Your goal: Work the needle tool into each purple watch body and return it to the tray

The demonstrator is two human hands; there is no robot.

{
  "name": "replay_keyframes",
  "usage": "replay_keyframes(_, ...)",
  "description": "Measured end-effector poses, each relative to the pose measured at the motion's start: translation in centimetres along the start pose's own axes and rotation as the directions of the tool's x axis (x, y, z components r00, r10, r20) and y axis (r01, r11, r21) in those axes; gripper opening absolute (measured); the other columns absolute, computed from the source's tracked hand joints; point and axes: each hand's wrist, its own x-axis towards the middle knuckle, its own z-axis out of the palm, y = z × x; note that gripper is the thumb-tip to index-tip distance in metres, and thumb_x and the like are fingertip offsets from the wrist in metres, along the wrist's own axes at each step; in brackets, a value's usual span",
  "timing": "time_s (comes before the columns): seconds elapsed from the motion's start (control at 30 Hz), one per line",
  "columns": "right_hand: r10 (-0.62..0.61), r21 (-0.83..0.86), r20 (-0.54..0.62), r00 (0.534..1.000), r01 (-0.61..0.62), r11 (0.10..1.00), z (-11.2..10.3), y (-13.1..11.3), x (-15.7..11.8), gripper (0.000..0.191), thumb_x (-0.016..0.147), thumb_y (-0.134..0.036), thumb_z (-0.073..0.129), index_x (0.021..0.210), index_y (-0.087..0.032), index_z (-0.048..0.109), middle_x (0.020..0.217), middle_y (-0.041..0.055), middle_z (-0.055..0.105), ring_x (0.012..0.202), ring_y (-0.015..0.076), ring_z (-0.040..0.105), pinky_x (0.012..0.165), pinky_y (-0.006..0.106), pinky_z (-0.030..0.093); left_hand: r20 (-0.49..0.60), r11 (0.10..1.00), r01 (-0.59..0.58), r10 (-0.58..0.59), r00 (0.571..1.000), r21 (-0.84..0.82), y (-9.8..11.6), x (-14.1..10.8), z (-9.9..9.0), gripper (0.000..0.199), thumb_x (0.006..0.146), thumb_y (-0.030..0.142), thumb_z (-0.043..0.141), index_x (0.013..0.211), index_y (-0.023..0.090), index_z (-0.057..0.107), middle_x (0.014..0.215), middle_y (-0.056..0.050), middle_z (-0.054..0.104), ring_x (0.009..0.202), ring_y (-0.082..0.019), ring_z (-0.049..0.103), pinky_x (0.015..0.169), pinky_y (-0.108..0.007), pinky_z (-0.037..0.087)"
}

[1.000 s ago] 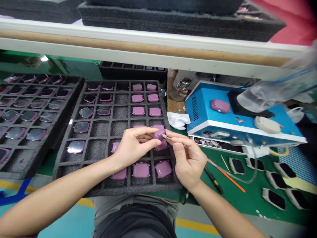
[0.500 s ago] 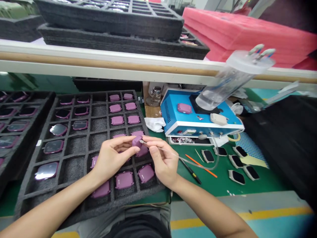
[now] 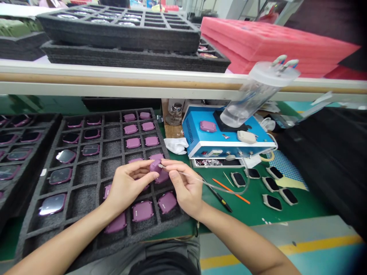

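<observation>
Above the foam tray (image 3: pixel 175 218), the left grip (image 3: pixel 129 184) closes around a purple casing (image 3: pixel 156 165), long axis pointing away, while the right grip (image 3: pixel 186 187) pinches a slim nozzle (image 3: pixel 162 166), its tip at the casing's right edge.

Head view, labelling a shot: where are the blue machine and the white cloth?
Blue machine (image 3: pixel 215 135), head view, on its top panel.
White cloth (image 3: pixel 175 146), head view, on its middle.

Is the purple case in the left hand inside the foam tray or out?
Out. The left hand holds the purple case up above the foam tray, not down in a cell.
</observation>
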Motion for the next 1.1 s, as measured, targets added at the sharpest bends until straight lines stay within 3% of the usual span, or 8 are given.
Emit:
replay_keyframes(0.5, 0.000, -0.018, 0.003, 1.000, 0.000, 1.000, -0.04, -0.16, 0.10, 0.017, 0.101, -0.020, 0.060, 0.105, -0.026, 0.076, 0.114, 0.0055, 0.079, 0.111, 0.0169, 0.075, 0.098, 0.031, 0.060, -0.002, 1.000, -0.016, 0.016, 1.000, -0.002, -0.15, 0.01, -0.09, 0.038, 0.056, 0.024, 0.093, 0.092, 0.016, 0.085, 0.080, -0.005, 0.083, 0.067, -0.016, 0.077, 0.067, -0.023, 0.063)
replay_keyframes(1.1, 0.014, -0.033, -0.012, 1.000, -0.015, 0.999, 0.10, -0.43, 0.12, 0.015, 0.101, -0.026, 0.061, 0.101, -0.025, 0.076, 0.111, 0.0077, 0.080, 0.108, 0.0198, 0.076, 0.091, 0.034, 0.064, 0.007, 1.000, -0.004, 0.004, 1.000, -0.005, -0.15, -0.10, -0.05, 0.038, 0.058, 0.024, 0.093, 0.093, 0.014, 0.084, 0.081, -0.005, 0.083, 0.069, -0.017, 0.077, 0.069, -0.024, 0.064)
